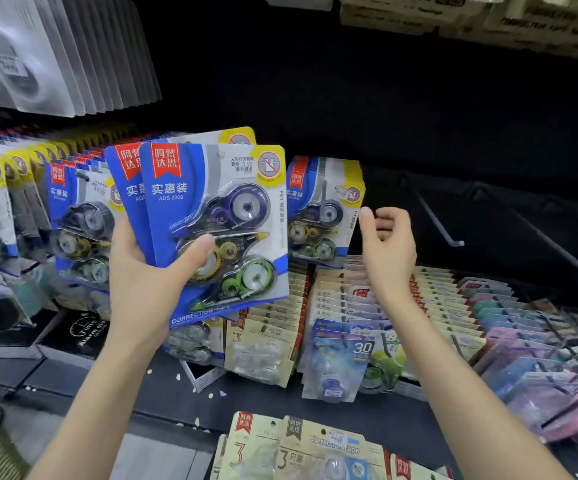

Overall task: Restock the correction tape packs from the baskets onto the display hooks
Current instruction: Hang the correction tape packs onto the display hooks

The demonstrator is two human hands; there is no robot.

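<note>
— packs (211,220) are fanned and pinched in the left hand (142,282), thumb (200,247) pressed over the front one, ahead of the hung row (324,209).
— and the right hand (388,244)?
— nothing is held; fingers (384,223) loosely curled. the rear pack (124,174) could be dropped if the thumb is eased.

Head camera (the only view) looks forward-down, close on the display shelf (280,403).
</note>
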